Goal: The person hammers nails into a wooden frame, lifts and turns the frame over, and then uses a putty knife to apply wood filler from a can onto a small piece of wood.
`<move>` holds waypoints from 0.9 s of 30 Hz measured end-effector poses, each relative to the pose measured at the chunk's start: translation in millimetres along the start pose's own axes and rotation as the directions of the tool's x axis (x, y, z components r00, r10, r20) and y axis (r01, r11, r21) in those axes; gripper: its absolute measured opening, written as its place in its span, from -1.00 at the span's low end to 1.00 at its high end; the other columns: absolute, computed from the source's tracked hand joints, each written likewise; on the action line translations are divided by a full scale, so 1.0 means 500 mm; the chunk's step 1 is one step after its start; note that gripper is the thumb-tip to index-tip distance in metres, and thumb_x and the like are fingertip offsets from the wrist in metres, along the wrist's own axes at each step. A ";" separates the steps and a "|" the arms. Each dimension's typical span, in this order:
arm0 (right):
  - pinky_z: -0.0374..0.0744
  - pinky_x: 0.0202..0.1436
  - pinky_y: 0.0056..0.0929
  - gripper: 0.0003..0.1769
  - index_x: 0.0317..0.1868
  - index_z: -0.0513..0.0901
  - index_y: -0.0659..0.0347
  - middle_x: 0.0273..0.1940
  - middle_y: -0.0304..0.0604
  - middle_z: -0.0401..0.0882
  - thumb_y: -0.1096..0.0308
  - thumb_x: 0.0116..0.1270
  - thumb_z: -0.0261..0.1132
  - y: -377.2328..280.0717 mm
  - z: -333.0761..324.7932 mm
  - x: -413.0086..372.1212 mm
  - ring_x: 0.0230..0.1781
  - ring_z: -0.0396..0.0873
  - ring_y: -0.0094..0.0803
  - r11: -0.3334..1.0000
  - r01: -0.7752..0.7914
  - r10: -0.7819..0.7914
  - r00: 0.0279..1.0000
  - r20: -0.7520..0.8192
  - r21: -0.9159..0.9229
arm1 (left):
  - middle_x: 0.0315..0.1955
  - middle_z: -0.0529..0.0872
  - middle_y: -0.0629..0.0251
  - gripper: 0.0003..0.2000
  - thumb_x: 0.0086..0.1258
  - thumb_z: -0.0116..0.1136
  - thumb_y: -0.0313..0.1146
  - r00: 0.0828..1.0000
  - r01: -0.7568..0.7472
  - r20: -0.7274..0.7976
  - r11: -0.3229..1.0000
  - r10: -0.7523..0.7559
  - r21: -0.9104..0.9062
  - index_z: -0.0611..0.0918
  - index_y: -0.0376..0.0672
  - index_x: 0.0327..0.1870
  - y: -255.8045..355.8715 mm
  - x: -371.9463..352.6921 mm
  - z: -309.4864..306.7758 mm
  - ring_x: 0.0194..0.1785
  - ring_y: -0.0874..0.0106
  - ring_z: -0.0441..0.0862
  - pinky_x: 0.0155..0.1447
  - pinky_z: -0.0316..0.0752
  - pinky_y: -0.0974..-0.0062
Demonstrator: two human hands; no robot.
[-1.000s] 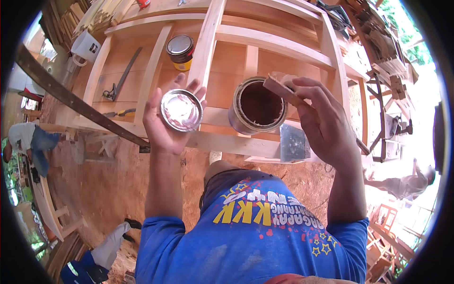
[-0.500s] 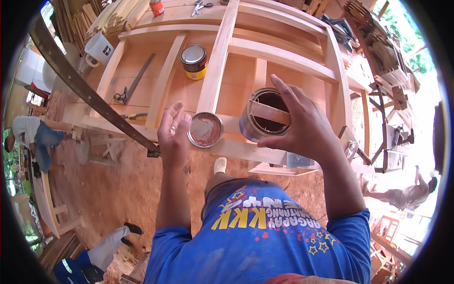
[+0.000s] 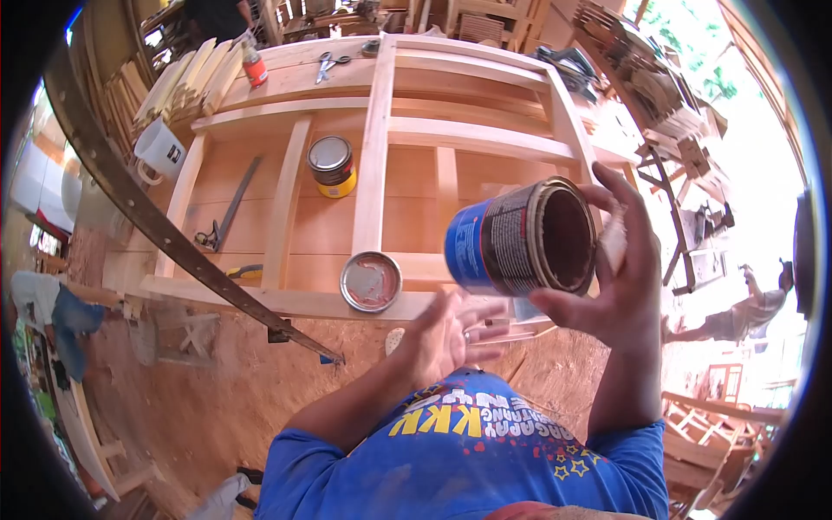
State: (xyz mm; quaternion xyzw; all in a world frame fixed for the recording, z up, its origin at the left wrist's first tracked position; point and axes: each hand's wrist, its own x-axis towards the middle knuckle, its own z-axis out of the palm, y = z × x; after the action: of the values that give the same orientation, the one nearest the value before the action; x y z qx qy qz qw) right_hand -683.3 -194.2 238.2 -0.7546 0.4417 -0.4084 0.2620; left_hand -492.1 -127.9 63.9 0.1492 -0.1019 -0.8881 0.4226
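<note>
My right hand (image 3: 620, 286) grips an open blue-labelled can (image 3: 520, 238), lifted off the wood and tipped on its side with its dark reddish-brown inside facing right. A pale wooden stick is pinned against the rim under the fingers. My left hand (image 3: 451, 334) is open just below the can, fingers spread, holding nothing. The can's round metal lid (image 3: 371, 282) lies flat on the front rail of the wooden frame (image 3: 374, 147), smeared reddish.
A closed tin with a yellow base (image 3: 331, 166), a square (image 3: 227, 206), scissors (image 3: 327, 61), a white mug (image 3: 159, 149) and a red bottle (image 3: 253, 68) sit on the frame. A dark metal bar (image 3: 173, 234) crosses left. Other people work at both sides.
The lid left my left hand and now lies on the front rail. My right hand took the can from the frame, lifted and tilted it; my left hand moved under it.
</note>
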 end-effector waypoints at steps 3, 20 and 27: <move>0.62 0.38 -0.18 0.35 0.53 0.33 0.37 0.31 0.09 0.56 0.05 -0.24 0.89 -0.002 -0.020 -0.078 0.36 0.59 -0.18 0.993 -0.017 0.013 1.000 0.028 0.121 | 0.56 0.37 -0.06 -0.01 0.42 0.11 0.49 0.938 -0.246 0.204 0.954 0.279 -0.173 0.16 -0.01 0.68 -0.009 0.017 0.059 0.57 -0.05 0.41 0.55 0.38 -0.27; 0.54 -0.32 -0.39 -0.74 0.15 0.68 0.25 -0.29 -0.20 0.66 0.31 0.59 0.31 0.245 -0.346 -0.631 -0.39 0.57 -0.49 0.861 -0.508 0.506 0.860 0.067 0.031 | 0.45 0.51 -0.20 0.10 0.37 0.21 0.27 0.924 -0.369 0.160 0.921 0.348 0.128 -0.14 0.02 0.77 -0.246 0.005 0.035 0.49 -0.10 0.51 0.55 0.42 -0.21; 0.64 -0.29 -0.16 -0.74 0.03 0.69 0.18 -0.30 -0.07 0.58 0.42 0.34 0.35 0.060 -0.312 -0.499 -0.35 0.67 -0.13 0.882 0.108 0.076 0.928 0.365 -0.458 | 0.43 0.50 -0.25 0.08 0.30 0.24 0.10 0.961 -0.276 0.059 0.931 0.270 0.237 -0.11 -0.05 0.75 -0.299 0.019 0.074 0.49 -0.12 0.52 0.57 0.43 -0.16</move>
State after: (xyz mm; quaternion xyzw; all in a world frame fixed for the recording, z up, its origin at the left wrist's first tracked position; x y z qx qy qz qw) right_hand -898.2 6.2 202.1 -0.8626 0.4634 -0.1406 0.1466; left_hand -618.5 -40.3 51.1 0.1727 -0.2350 -0.8034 0.5191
